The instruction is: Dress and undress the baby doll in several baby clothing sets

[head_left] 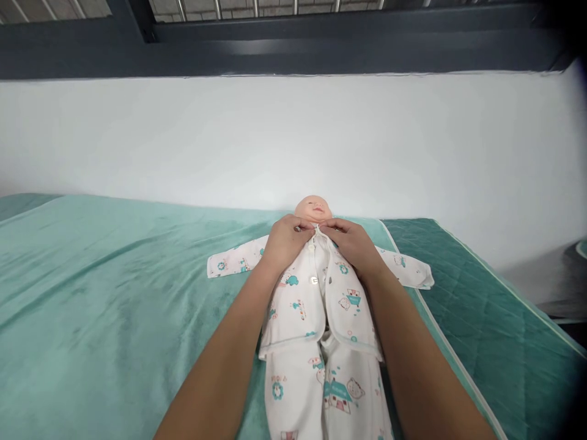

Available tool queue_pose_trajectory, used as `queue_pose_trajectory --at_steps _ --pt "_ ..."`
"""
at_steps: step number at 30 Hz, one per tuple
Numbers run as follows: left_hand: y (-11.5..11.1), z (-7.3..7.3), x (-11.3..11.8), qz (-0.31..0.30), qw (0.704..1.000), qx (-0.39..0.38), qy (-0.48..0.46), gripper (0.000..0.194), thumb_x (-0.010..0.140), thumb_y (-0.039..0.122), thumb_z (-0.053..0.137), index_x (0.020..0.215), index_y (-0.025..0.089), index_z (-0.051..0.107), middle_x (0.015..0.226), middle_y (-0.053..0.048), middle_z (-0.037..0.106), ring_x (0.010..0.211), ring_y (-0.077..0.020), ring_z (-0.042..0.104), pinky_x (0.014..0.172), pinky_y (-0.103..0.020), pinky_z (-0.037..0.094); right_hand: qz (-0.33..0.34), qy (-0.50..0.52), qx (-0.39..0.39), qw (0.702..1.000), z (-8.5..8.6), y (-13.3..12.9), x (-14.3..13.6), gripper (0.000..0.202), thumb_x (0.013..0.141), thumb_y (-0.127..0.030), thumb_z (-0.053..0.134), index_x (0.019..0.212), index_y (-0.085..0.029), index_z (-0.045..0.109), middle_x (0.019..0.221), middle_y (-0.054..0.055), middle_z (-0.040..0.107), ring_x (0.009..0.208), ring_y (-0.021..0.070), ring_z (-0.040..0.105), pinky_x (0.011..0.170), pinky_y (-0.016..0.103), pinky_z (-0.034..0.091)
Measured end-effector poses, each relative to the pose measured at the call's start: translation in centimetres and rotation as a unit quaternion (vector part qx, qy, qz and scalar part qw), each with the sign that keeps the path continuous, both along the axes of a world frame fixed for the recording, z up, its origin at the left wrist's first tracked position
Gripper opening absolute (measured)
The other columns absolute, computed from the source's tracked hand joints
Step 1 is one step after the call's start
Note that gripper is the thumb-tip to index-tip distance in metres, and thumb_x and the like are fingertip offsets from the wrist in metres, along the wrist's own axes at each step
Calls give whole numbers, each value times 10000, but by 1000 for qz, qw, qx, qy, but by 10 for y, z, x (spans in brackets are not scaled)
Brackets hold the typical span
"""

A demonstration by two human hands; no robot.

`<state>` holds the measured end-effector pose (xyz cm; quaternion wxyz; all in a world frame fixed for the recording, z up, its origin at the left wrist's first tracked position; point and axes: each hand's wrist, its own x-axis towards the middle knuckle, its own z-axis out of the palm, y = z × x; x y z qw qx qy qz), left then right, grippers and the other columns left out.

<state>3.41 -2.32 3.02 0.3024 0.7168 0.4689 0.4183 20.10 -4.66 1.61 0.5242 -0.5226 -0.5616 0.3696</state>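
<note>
A baby doll (313,208) lies on its back with its head toward the wall, dressed in a white printed jacket (293,311) and matching trousers (296,391). Both sleeves stretch out to the sides. At the collar, my left hand (288,239) pinches the jacket's left-hand front edge. Across from it, my right hand (351,241) pinches the other edge, the fingertips of both hands almost meeting under the doll's chin. Below the hands the jacket front hangs apart, and a pale button (313,280) shows on its left panel.
A light green blanket (114,293) covers the bed under the doll. To the right lies a darker green quilted cover (477,324) with a pale border. Behind stands a white wall (257,140) below a dark window frame (293,46) with metal bars.
</note>
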Motion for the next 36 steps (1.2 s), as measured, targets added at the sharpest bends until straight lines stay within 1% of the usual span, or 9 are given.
queue_pose_trajectory --at_steps 7,12,15,21,25,28,31,34,36 --pt "-1 -2 2 -8 999 47 6 116 803 189 618 819 208 732 942 -32 700 892 -169 633 859 -305 469 12 -25 2 1000 4 -3 1 224 731 -381 675 869 -208 709 841 -2 640 724 139 537 688 277 413" --pt "1 -2 3 -9 998 63 29 120 816 168 595 803 195 711 923 -34 698 871 -164 626 839 -300 467 10 -81 2 997 9 -5 -2 220 728 -375 670 868 -206 690 836 -6 630 712 133 527 677 273 390" --pt "2 -3 3 -8 999 46 26 118 822 197 595 813 191 713 910 -37 713 856 -170 637 820 -301 471 7 -104 -7 995 10 -5 -4 222 735 -376 661 880 -208 674 862 -4 638 707 133 527 679 277 385" --pt "3 -5 -1 -32 999 -37 -17 127 806 250 630 781 199 743 877 -32 761 824 -184 671 800 -307 487 10 -130 -25 991 10 -6 -2 243 742 -407 658 898 -221 654 892 1 649 683 135 532 674 285 390" --pt "6 -8 -4 -43 998 -34 -38 112 783 260 659 825 196 742 903 -45 760 831 -179 675 795 -304 498 15 -132 -26 991 10 -6 -2 238 738 -407 667 884 -220 653 870 1 648 685 139 533 673 286 388" --pt "6 -9 -5 -61 995 -40 -70 157 777 270 680 906 189 718 919 -54 751 831 -169 675 790 -296 506 21 -134 -32 990 11 -7 -2 227 743 -403 664 882 -224 654 829 -9 637 662 137 520 649 284 380" --pt "5 -7 -4 -73 993 -50 -82 184 801 316 669 931 192 705 930 -58 749 843 -167 678 792 -296 503 25 -144 -28 989 12 -7 -2 217 754 -401 656 876 -222 655 826 -12 633 672 137 517 652 285 380" --pt "4 -7 -2 -62 993 -59 -83 226 797 372 678 933 193 699 947 -67 745 859 -176 680 779 -299 498 27 -154 -17 988 12 -6 -2 210 762 -392 649 874 -215 656 861 -4 644 691 139 522 674 289 385" --pt "4 -8 -1 -50 993 -69 -80 232 780 355 689 946 193 693 925 -65 740 829 -174 675 746 -295 493 26 -154 -16 988 12 -6 -2 212 762 -390 648 878 -213 659 873 1 648 692 140 526 677 290 387"
